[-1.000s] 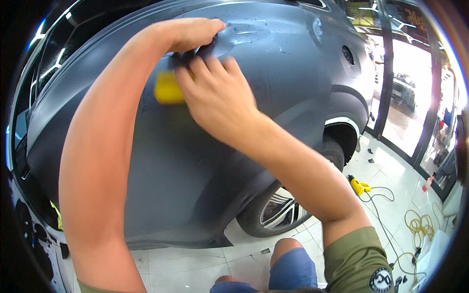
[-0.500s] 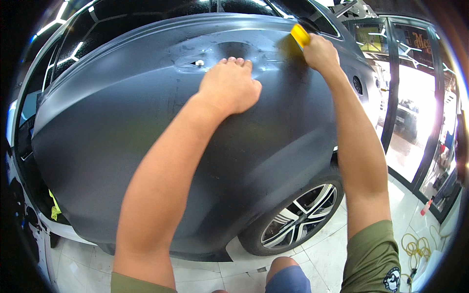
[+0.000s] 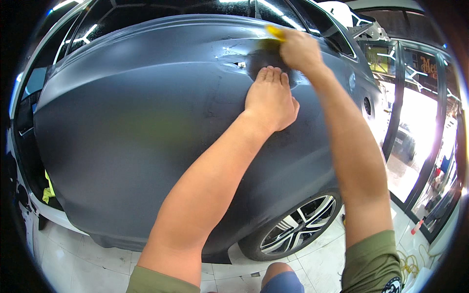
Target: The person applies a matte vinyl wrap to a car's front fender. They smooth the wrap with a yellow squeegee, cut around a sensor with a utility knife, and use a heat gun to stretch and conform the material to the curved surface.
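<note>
Matte dark grey film (image 3: 132, 112) covers the side of a car in front of me. My left hand (image 3: 271, 100) lies flat on it, fingers stretched up and the thumb a little apart. Just left of those fingertips is a small gap (image 3: 239, 64) in the film with something white showing, amid shiny, uneven film. My right hand (image 3: 300, 51), slightly blurred, grips a yellow squeegee (image 3: 275, 32) up and to the right of the left hand, near the window line. The squeegee's blade is smeared by motion and partly hidden behind the hand.
Below right is the car's wheel (image 3: 300, 224) with a black and silver rim. Dark windows (image 3: 185, 10) run along the top. Glass doors (image 3: 415, 122) stand at the right, with a yellow cord (image 3: 409, 266) on the tiled floor (image 3: 320, 263). A yellow-green cloth (image 3: 48, 190) shows at the far left.
My right hand has swept left with the squeegee, closer to my left hand. The view has shifted, so the left hand and the gap both appear farther right in the picture.
</note>
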A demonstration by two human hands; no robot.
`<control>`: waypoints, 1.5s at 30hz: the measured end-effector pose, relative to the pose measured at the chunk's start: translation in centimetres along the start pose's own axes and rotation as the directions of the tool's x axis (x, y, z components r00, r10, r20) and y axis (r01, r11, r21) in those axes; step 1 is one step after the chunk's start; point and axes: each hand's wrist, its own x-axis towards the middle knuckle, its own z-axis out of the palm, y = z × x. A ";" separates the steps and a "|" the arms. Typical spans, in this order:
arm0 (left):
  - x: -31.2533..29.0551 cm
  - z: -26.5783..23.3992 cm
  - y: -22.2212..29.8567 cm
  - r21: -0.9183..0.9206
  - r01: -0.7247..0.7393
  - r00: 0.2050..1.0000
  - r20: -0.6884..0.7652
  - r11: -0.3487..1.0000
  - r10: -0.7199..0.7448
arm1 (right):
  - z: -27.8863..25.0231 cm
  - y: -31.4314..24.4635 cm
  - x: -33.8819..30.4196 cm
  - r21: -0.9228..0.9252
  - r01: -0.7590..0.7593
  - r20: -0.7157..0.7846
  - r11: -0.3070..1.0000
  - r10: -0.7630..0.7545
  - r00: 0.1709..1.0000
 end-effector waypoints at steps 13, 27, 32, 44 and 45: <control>-0.3 1.4 -0.9 -0.103 -0.069 0.966 -0.253 0.992 0.041 | -1.0 -7.2 2.8 0.166 0.253 0.044 0.953 -0.264 0.964; -0.3 0.3 -1.3 0.028 0.002 0.999 0.049 1.000 -0.004 | 1.3 6.6 -5.4 -0.047 -0.265 -0.018 0.963 0.264 0.964; -0.3 -0.4 -1.4 0.079 -0.024 0.995 0.097 0.997 0.016 | -0.9 2.1 -4.0 0.252 0.023 0.072 0.967 -0.042 0.997; -0.8 0.2 -0.9 0.132 -0.041 0.998 -0.048 0.990 0.048 | 0.3 4.9 -1.5 0.615 -0.054 0.004 0.786 0.066 0.998; -1.0 0.5 -1.0 0.136 -0.044 0.997 -0.061 0.990 0.053 | 0.3 4.7 -1.4 0.651 -0.150 0.113 0.744 0.100 0.989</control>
